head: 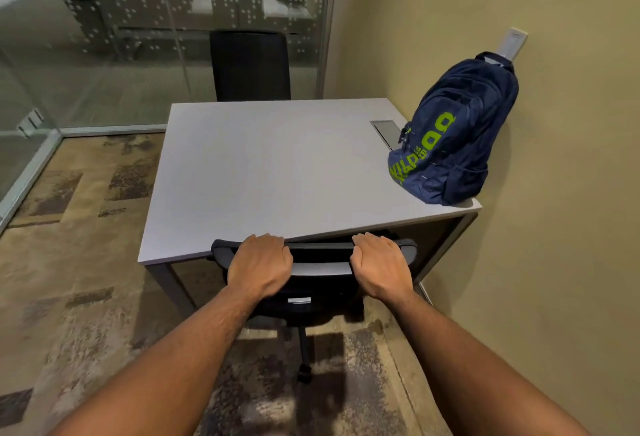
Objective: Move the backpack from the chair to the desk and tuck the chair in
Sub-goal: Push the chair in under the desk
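A navy backpack [453, 134] with green lettering stands upright on the right end of the grey desk [263, 172], leaning on the wall. A black office chair [320, 255] is at the desk's near edge, its backrest top touching the edge and its seat hidden under the desk. My left hand [259, 264] grips the left part of the backrest top, fingers curled over it. On the right part, my right hand [379, 264] holds the backrest the same way.
A second black chair [251, 65] stands at the desk's far side, in front of a glass partition [104, 37]. A cable hatch [386, 132] is set in the desktop near the backpack. The yellow wall [571, 193] runs along the right. Patterned carpet [79, 297] spreads left.
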